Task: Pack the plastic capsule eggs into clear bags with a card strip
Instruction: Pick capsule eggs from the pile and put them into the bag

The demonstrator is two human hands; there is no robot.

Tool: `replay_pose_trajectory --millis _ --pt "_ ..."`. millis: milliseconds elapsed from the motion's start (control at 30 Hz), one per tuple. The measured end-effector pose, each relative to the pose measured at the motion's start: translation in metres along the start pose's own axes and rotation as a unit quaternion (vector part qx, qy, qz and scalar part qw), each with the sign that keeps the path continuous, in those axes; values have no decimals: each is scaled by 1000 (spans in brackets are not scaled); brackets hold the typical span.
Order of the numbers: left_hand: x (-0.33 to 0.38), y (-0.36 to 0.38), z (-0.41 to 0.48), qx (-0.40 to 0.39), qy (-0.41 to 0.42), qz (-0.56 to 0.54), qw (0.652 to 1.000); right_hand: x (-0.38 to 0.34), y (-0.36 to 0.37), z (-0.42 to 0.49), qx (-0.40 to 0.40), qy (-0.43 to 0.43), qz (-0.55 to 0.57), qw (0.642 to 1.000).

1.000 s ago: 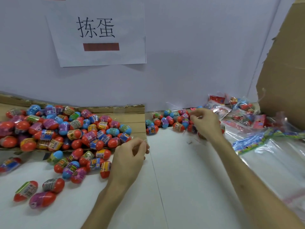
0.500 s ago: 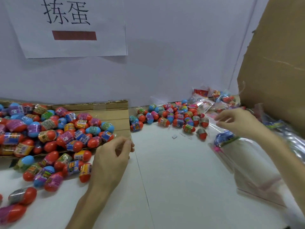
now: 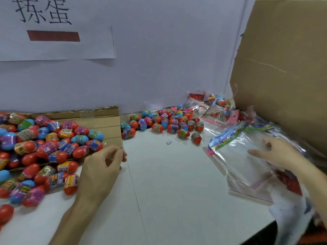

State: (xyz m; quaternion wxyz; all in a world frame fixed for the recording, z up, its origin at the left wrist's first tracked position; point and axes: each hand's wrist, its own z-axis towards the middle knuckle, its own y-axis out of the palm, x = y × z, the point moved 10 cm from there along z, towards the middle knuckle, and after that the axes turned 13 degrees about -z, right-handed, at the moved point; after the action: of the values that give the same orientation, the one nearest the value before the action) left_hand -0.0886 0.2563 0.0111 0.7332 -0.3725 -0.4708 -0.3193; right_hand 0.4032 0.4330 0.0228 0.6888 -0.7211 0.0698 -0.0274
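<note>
Fingers (image 3: 256, 153) of right hand (image 3: 281, 153) touch clear bags (image 3: 237, 156), grip blurred; left hand (image 3: 100, 167), loosely curled, beside eggs (image 3: 53, 138) on cardboard (image 3: 106, 119).

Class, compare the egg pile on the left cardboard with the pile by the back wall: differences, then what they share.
The left pile is larger; the wall pile is smaller. The left pile lies mostly on cardboard; the wall pile sits on the white table. Both hold loose, unbagged eggs.

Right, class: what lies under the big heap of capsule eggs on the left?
A flattened cardboard sheet, bare at its back and right edge. The nearest eggs lie on the white table instead. Its middle is hidden by eggs.
</note>
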Motion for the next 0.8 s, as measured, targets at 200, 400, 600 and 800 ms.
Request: replay_pose_trajectory --millis 200,400,600,800 --pt "0 1 0 -5 1 9 1000 -14 9 -1 7 -1 44 999" --pt "0 1 0 -6 -2 4 1000 -49 15 -13 8 -40 89 995" --pt "-1 2 1 -8 -5 12 1000 -98 -5 -66 135 -142 82 977" --pt "-2 1 1 -9 -4 13 1000 -120 24 -89 95 -166 -16 982"
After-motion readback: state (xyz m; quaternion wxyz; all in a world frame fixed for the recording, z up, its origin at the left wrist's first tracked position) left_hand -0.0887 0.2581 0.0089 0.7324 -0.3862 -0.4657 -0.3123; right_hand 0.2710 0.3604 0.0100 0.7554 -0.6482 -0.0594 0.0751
